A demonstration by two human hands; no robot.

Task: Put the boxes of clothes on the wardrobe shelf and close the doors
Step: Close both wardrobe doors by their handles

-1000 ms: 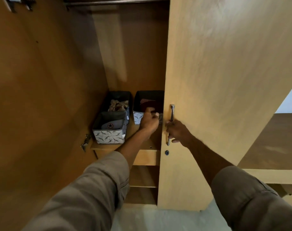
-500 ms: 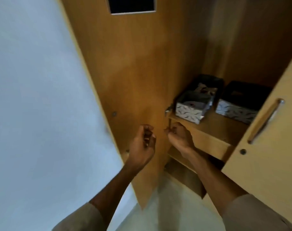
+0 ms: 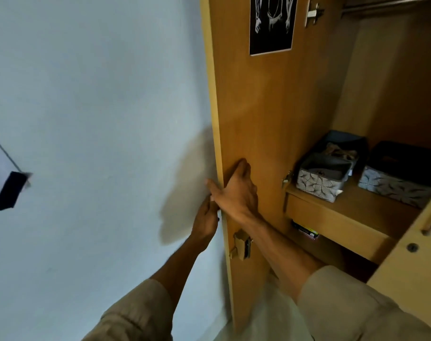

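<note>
Left door (image 3: 253,107) is a tall stiff wood-look panel on hinges; prob. light to swing but w/ some momentum, so best taken at its free edge near mid-height, where leverage is greatest. It stands wide open, its outer face close to the white wall (image 3: 86,119), a black poster (image 3: 271,23) stuck high on the inner face. Right hand (image 3: 236,190) lies spread flat on the inner face, thumb hooked round the free edge. Left hand (image 3: 205,220) is behind that edge, fingers curled out of sight; can't tell how tight the grip is. Two patterned fabric boxes (image 3: 320,180) sit on the shelf (image 3: 344,203) to the right, w/ clothes inside, soft & light by the look. Right door (image 3: 416,267) is partly closed, near right.
</note>
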